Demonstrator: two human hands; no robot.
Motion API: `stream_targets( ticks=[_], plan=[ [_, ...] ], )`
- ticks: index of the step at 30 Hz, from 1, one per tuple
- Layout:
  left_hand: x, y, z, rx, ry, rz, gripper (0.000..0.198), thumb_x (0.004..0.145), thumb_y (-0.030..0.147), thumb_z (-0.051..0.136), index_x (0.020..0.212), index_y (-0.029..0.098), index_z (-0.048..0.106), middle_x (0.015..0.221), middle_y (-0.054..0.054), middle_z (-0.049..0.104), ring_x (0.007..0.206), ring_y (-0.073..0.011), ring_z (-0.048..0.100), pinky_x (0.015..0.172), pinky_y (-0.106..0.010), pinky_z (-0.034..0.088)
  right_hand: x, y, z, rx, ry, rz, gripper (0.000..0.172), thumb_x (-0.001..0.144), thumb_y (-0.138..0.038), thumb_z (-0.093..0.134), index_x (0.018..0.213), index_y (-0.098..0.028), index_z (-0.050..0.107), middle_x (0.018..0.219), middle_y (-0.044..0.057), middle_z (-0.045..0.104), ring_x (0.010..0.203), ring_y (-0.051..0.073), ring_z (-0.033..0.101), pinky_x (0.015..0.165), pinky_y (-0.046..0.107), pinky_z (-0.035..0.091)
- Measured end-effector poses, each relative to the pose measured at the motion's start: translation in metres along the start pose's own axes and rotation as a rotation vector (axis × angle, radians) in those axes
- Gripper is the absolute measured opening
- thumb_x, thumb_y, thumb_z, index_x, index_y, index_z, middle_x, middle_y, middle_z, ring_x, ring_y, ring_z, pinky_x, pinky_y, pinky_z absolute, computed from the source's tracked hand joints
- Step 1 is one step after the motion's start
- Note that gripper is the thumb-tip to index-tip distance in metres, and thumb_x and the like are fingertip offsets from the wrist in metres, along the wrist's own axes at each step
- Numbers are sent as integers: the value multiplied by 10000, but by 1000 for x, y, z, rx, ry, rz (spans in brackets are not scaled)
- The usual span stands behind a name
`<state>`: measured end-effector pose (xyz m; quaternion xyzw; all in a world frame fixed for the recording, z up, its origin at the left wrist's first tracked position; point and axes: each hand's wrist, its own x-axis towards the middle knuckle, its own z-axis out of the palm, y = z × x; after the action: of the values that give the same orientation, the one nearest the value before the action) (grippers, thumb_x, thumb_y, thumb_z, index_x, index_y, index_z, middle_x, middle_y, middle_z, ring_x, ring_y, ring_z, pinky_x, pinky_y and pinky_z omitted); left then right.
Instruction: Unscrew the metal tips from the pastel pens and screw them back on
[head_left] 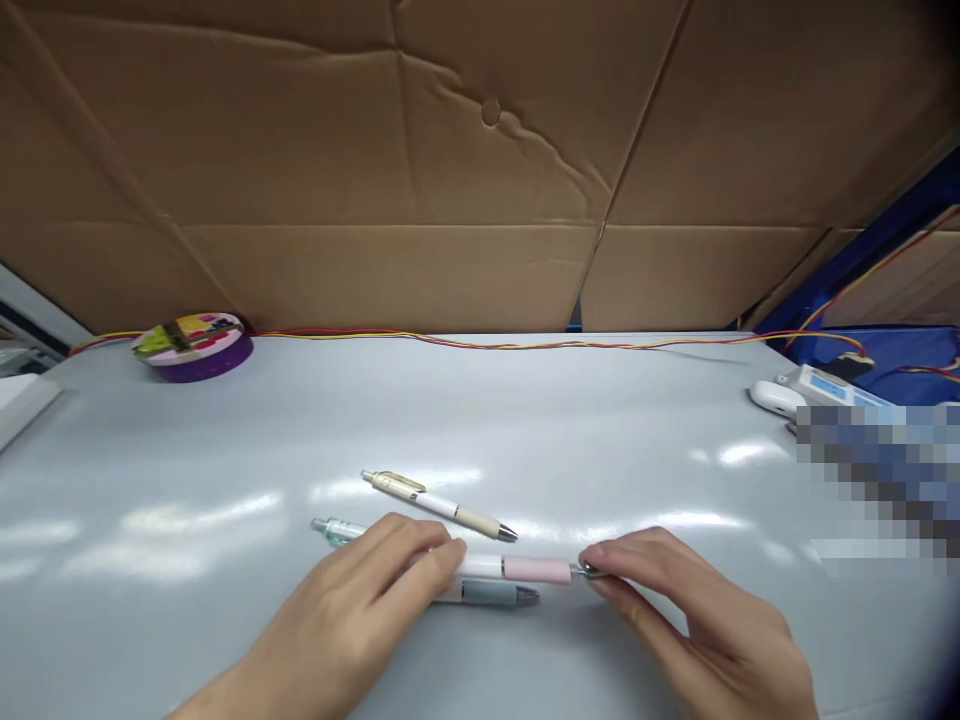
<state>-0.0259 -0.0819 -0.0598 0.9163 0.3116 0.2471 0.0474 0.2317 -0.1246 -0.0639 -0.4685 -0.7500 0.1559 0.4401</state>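
Three pens lie near the front of a pale grey table (525, 420). A beige and white pen (439, 505) rests alone, a little farther from me. My left hand (375, 590) is closed on the rear part of a pink-grip pen (517, 568), fingertips pinched on its white barrel. My right hand (675, 600) pinches that pen's metal tip between thumb and forefinger. A grey-grip pen (491, 594) lies just below it, partly under my left hand. A teal clip end (334, 530) sticks out past my left fingers.
A round purple tin with a colourful lid (193, 345) sits at the back left. Red and yellow wires (525, 344) run along the table's far edge below a cardboard wall (480, 160). White devices (810, 392) and a blurred patch lie at the right.
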Motion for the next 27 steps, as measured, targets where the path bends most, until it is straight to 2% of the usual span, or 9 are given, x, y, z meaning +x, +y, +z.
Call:
stream_targets(
  ticks=[4,8,14,21,25,27],
  plan=[
    [0,1,1,12,31,12,227,976,151,327,1046,177,541,935,-50,622,805,-166,586,675,-233,480,-1,-2,0,18,-3,8,277,811,-67,577,1000,-265,617,843,-11,692,727,148,648,616,231,550],
    [0,4,4,10,118,28,229,955,133,322,1049,172,527,858,-25,654,705,-147,614,623,-219,488,-3,-2,1,38,21,47,226,805,-117,612,974,-266,616,820,-23,695,709,135,658,616,200,551],
    [2,6,1,103,166,73,254,918,91,317,1010,174,539,764,-11,676,651,-147,648,567,-215,491,0,-1,0,13,-47,-41,265,827,-68,565,1036,-226,606,866,9,684,762,137,648,657,205,547],
    [-6,5,4,17,51,49,275,942,152,273,1084,167,508,757,-36,661,629,-148,653,538,-196,510,-2,-4,1,61,-36,-68,250,833,-61,565,1020,-221,606,854,7,680,766,135,635,643,207,539],
    [-12,4,4,28,23,98,270,972,234,305,1142,152,498,831,-56,671,697,-152,658,587,-193,510,-4,-2,6,65,-15,-25,103,901,-211,520,952,-213,609,759,7,644,670,127,591,574,219,488],
    [-12,3,3,77,28,138,298,977,296,312,1145,142,505,869,-66,678,733,-165,661,613,-207,511,-3,-1,7,3,-63,-25,230,946,-296,427,799,-207,580,639,-4,570,565,121,520,496,231,425]
  ],
)
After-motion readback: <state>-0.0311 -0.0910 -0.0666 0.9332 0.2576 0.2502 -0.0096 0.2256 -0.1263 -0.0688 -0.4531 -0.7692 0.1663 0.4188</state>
